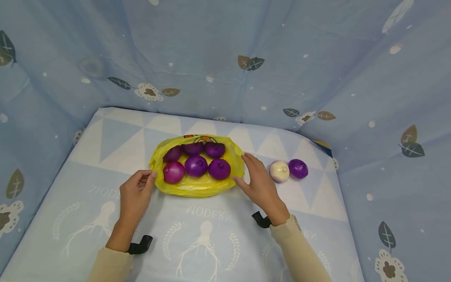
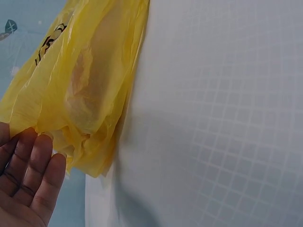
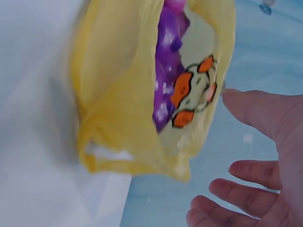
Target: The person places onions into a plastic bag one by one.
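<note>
A yellow plastic bag [image 1: 192,192] lies with its mouth open upward on the table, and several purple onions [image 1: 195,166] sit inside in two rows. My left hand [image 1: 135,196] pinches the left edge of the bag between thumb and fingers; the left wrist view shows the plastic [image 2: 42,104] drawn toward the fingertips. At the right side of the bag is my right hand [image 1: 260,188], its fingers spread and relaxed. In the right wrist view that hand [image 3: 265,156] holds nothing, its thumb close to the bag's rim, where an orange cartoon print [image 3: 184,92] shows.
To the right of the bag, a whitish onion [image 1: 279,171] and a purple onion [image 1: 298,169] lie side by side on the patterned tablecloth [image 1: 208,235]. Blue printed curtains [image 1: 204,47] surround the table at the back and sides.
</note>
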Demonstrator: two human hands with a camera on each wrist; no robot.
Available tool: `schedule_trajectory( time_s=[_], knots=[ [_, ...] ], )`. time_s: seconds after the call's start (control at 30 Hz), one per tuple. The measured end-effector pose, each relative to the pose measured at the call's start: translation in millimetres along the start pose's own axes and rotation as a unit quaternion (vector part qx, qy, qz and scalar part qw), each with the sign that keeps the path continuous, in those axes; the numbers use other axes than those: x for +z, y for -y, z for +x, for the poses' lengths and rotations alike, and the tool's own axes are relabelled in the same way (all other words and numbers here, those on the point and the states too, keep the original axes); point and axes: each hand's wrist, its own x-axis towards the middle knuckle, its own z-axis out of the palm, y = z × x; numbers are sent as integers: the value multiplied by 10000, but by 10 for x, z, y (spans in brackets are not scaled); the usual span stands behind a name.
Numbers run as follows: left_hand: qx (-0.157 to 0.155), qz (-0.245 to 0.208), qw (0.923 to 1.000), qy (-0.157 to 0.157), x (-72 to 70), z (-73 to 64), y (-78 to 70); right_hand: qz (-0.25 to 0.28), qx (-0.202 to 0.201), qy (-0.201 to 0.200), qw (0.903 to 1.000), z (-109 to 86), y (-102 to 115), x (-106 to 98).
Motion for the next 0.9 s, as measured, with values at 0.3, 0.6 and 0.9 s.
schedule_trajectory(
  time_s=[0.3,0.6,0.9],
  knots=[
    [48,-44,10000,-4,10,3,-28,-183,451,-175,9987,-130,-226,-186],
    [81,-45,9999,-52,15,7,-8,-289,1147,-301,9925,-243,-494,-279],
    [24,-9,10000,-52,14,7,-12,-243,1255,-732,9891,-361,-787,-297]
  ],
)
